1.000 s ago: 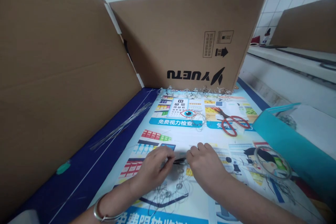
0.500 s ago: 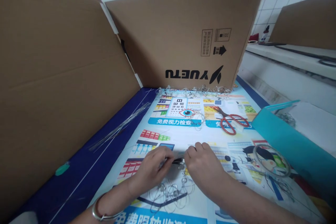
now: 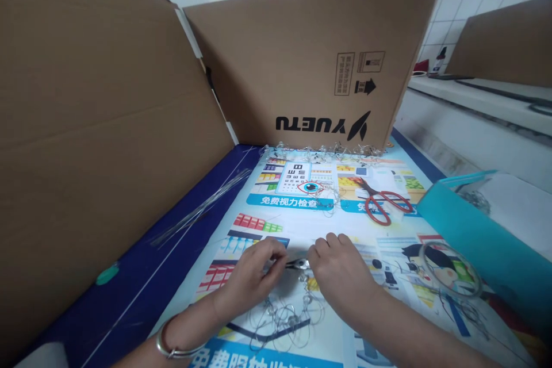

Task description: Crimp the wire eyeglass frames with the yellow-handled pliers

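Note:
Small pliers (image 3: 298, 264) lie level between my two hands, their jaws pointing left. My right hand (image 3: 340, 267) is closed around the handle end, which its fingers hide. Close to the jaw tips, my left hand (image 3: 261, 267) is closed in a pinch, with what looks like thin wire at its fingertips; the exact grip is hidden. Below the pliers hangs a strand of thin wire with clear beads (image 3: 293, 319), its loops spread over the printed sheet (image 3: 297, 230).
Red-handled scissors (image 3: 382, 204) lie beyond my right hand. A wire coil (image 3: 476, 284) and a teal box (image 3: 470, 233) stand on the right. Straight wires (image 3: 202, 207) lie on the left. Beaded wire pieces (image 3: 323, 153) line the cardboard wall (image 3: 302, 69) at the back.
The view has shifted slightly, so everything sits a little lower and further right. More of the pliers' metal pivot shows between my hands. Both hands keep nearly the same pose.

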{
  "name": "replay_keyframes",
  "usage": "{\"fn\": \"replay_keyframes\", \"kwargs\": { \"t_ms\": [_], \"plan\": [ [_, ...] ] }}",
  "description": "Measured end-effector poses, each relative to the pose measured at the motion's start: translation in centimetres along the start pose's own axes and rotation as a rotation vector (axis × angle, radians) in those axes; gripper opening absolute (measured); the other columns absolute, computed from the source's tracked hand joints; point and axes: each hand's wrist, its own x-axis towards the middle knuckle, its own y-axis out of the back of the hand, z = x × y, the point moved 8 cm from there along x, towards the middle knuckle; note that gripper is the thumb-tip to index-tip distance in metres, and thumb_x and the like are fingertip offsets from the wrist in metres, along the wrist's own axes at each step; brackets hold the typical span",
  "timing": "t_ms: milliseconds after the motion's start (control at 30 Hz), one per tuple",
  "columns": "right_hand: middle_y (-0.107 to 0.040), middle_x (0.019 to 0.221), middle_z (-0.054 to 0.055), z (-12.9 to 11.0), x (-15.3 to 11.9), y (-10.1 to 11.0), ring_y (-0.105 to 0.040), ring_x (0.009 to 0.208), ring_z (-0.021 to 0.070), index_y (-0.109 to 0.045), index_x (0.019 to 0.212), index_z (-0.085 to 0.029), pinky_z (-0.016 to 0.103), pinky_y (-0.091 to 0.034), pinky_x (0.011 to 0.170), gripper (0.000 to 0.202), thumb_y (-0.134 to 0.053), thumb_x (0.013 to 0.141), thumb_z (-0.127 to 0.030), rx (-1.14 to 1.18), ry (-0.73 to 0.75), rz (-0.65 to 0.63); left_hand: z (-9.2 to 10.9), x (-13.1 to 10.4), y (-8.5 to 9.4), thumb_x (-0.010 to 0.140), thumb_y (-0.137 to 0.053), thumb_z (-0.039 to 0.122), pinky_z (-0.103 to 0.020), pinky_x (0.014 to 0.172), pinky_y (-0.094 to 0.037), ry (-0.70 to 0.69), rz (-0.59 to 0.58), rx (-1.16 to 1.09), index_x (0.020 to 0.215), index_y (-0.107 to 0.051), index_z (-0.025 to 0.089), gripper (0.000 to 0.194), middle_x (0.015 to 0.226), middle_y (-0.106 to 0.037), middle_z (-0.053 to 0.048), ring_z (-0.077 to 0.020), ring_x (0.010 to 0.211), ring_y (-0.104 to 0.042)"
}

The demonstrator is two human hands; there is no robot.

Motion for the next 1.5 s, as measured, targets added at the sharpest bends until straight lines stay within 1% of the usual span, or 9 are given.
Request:
{"fn": "replay_keyframes", "kwargs": {
  "t_ms": [133,500,700,833,1033,1233,1500],
  "plan": [
    [-0.055,0.072,0.006,0.3,-0.1,-0.1,-0.047,0.071,0.0208,-0.057,0.076,-0.015,0.034,-0.029,0.06,0.007,-0.054,0.076,-0.009,0.02,-0.016,-0.023,-0.1,0.0,0.0,0.083,-0.045,0.011,-0.024,0.061,-0.04,-0.006,0.007,-0.001,0.083,-0.049,0.017,0.008,0.073,-0.054,-0.001,-0.0121,0.066,-0.05],
    [-0.056,0.073,0.006,0.6,-0.5,-0.1,-0.047,0.073,0.021,-0.057,0.078,-0.016,0.034,-0.027,0.062,0.007,-0.054,0.076,-0.01,0.024,-0.024,-0.014,0.2,0.0,0.1,0.083,-0.045,0.013,-0.025,0.059,-0.039,-0.035,0.009,0.045,0.082,-0.049,0.018,0.007,0.071,-0.054,-0.001,-0.0127,0.065,-0.05],
    [-0.056,0.074,0.006,1.1,-0.6,0.0,-0.046,0.073,0.0211,-0.057,0.077,-0.016,0.034,-0.027,0.062,0.008,-0.056,0.074,-0.009,0.037,-0.051,-0.022,0.2,-0.2,0.1,0.083,-0.046,0.011,-0.025,0.06,-0.039,-0.058,0.023,0.059,0.082,-0.049,0.018,0.007,0.071,-0.055,-0.001,-0.0129,0.065,-0.051],
    [-0.056,0.073,0.006,0.9,-0.7,0.0,-0.047,0.072,0.0206,-0.057,0.077,-0.016,0.034,-0.028,0.062,0.007,-0.056,0.075,-0.009,0.035,-0.035,-0.016,0.1,-0.2,0.0,0.083,-0.046,0.012,-0.025,0.06,-0.039,-0.045,0.02,0.059,0.082,-0.049,0.018,0.007,0.072,-0.055,-0.001,-0.0129,0.065,-0.051],
    [-0.056,0.073,0.007,0.4,-0.5,-0.1,-0.047,0.072,0.021,-0.057,0.078,-0.015,0.034,-0.029,0.062,0.007,-0.055,0.076,-0.009,0.011,-0.018,-0.012,0.3,-0.2,0.0,0.084,-0.045,0.013,-0.025,0.06,-0.04,-0.067,0.022,0.08,0.083,-0.05,0.018,0.007,0.072,-0.056,-0.002,-0.0129,0.065,-0.051],
    [-0.055,0.073,0.007,0.0,-0.7,-0.3,-0.047,0.072,0.0211,-0.057,0.079,-0.015,0.035,-0.03,0.061,0.006,-0.055,0.075,-0.01,-0.024,-0.007,0.001,0.4,-0.1,0.0,0.082,-0.047,0.014,-0.025,0.059,-0.04,-0.037,0.044,0.116,0.081,-0.05,0.018,0.006,0.07,-0.055,-0.001,-0.0122,0.063,-0.051],
    [-0.055,0.073,0.007,-0.4,-0.6,0.2,-0.047,0.071,0.0213,-0.058,0.08,-0.013,0.034,-0.031,0.06,0.007,-0.053,0.076,-0.009,-0.06,0.011,0.004,0.3,-0.1,0.2,0.081,-0.049,0.014,-0.021,0.057,-0.041,0.042,0.075,0.055,0.082,-0.048,0.018,0.004,0.07,-0.055,0.001,-0.01,0.061,-0.052]
  ]
}}
